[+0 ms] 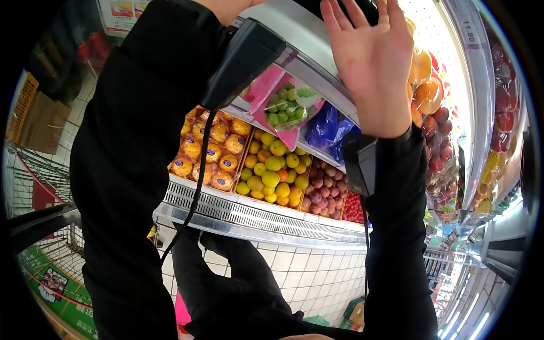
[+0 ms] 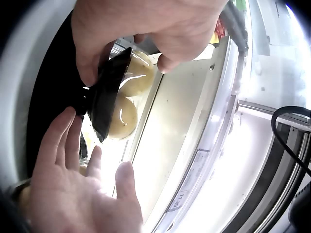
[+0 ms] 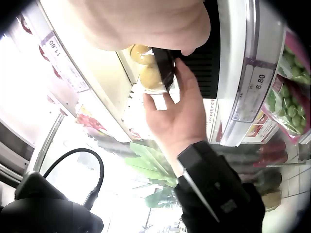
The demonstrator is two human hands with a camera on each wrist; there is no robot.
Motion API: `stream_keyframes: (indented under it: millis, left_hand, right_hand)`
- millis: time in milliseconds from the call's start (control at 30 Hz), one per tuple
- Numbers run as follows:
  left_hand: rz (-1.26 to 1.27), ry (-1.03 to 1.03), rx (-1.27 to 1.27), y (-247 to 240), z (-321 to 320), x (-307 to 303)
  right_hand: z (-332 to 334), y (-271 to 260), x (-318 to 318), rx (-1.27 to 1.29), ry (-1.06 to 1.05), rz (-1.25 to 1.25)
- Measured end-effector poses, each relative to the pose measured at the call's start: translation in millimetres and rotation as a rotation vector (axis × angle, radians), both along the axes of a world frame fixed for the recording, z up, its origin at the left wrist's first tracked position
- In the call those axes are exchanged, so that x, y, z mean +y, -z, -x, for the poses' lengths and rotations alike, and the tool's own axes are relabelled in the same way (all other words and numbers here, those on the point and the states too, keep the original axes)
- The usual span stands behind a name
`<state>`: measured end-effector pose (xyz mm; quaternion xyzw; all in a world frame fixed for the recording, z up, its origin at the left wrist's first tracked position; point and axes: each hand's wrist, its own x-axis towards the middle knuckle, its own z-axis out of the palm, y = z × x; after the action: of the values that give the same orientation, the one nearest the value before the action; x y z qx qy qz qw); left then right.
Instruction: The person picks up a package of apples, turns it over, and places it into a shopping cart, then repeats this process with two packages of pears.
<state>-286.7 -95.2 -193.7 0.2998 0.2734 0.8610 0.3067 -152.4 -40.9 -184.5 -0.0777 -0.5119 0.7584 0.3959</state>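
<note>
A black tray (image 2: 111,92) of pale round fruit (image 2: 123,116) under shiny clear film stands tilted over a shelf. My left hand (image 2: 150,26) has its fingers bent round one end of it; the right wrist view shows that hand (image 3: 180,119) from the other side of the tray (image 3: 165,65). My right hand (image 2: 80,199) is at the other end, fingers extended and palm turned up, fingertips close to the tray; whether they touch is unclear. In the head view my right hand (image 1: 371,65) is spread, while my left hand (image 1: 224,7) is mostly cut off.
Below lie wrapped oranges (image 1: 211,152), yellow-green fruit (image 1: 271,170), plums (image 1: 324,191) and bagged green grapes (image 1: 286,107). Price-label rails (image 3: 250,82) edge the shelves. Bagged red fruit (image 1: 436,139) stands right, a wire cart (image 1: 71,243) left. Cables hang from both wrist devices.
</note>
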Motion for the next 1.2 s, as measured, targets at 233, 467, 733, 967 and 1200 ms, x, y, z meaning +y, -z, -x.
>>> stream_keyframes:
  millis: [233,467,733,967,1200]
  left_hand:
    - [-0.079,0.007,0.013,8,-3,13]
    - [-0.078,-0.105,0.013,-7,-36,-10]
    - [0.093,-0.088,-0.008,-2,-39,-28]
    - [0.114,0.187,0.142,5,-33,-59]
    - [0.237,-0.007,0.026,34,-99,-138]
  right_hand:
    - [24,-8,29,0.08,-0.172,-0.01]
    - [22,-13,-19,0.047,-0.065,0.094]
    - [-5,11,4,-0.058,-0.123,0.076]
    - [-45,-1,-20,-0.203,-0.082,-0.464]
    - [-94,10,-58,-0.26,-0.165,-0.104]
